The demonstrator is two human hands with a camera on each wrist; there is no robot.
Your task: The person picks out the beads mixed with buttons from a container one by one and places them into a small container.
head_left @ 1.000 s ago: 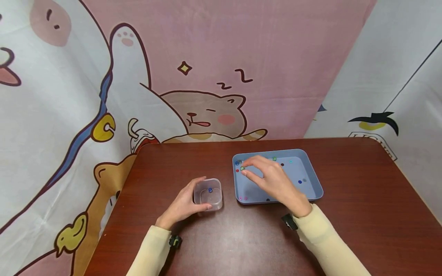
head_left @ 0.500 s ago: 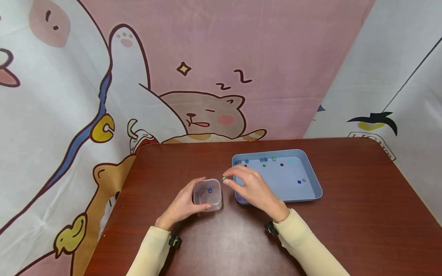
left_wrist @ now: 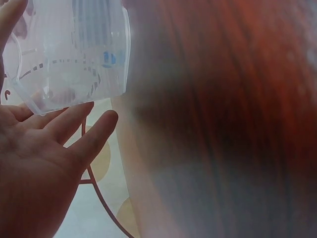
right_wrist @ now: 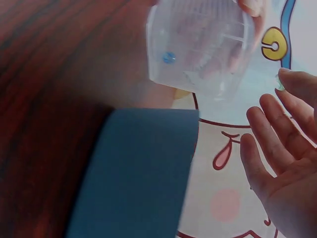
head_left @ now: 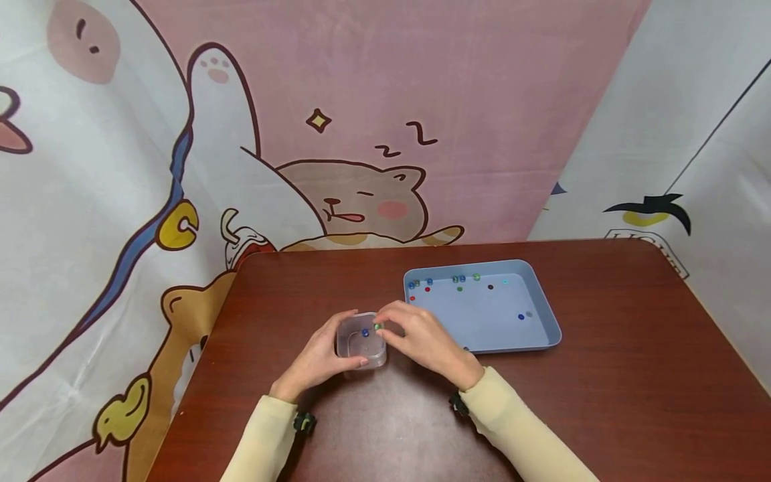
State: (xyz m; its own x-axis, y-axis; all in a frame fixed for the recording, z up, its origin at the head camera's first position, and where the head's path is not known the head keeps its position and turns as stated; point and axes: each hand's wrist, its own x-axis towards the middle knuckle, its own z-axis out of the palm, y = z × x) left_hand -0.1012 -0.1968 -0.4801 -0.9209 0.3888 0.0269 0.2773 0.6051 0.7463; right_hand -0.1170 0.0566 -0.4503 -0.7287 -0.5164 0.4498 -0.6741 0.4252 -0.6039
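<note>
My left hand (head_left: 319,349) grips a small clear plastic container (head_left: 376,359) on the table, thumb at its near side and fingers round the far side. Inside it lies one blue marble (head_left: 365,333), which also shows through the wall in the right wrist view. Between thumb and forefinger my right hand (head_left: 426,343) pinches a green marble (head_left: 378,327) at the container's right rim. The right wrist view shows that marble (right_wrist: 279,84) at the fingertips, with the other fingers (right_wrist: 277,131) spread loosely. In the left wrist view the container (left_wrist: 64,49) is cut off at the top.
A blue-grey tray (head_left: 494,328) stands to the right, with several marbles and small coloured beads in it, mostly along its far side. My right hand overlaps its near left corner. Behind the brown table (head_left: 632,348) hangs a cartoon-printed cloth (head_left: 482,100).
My right hand has carried the green marble left, out of the tray and over to the container's rim. My left hand and the container have stayed in place.
</note>
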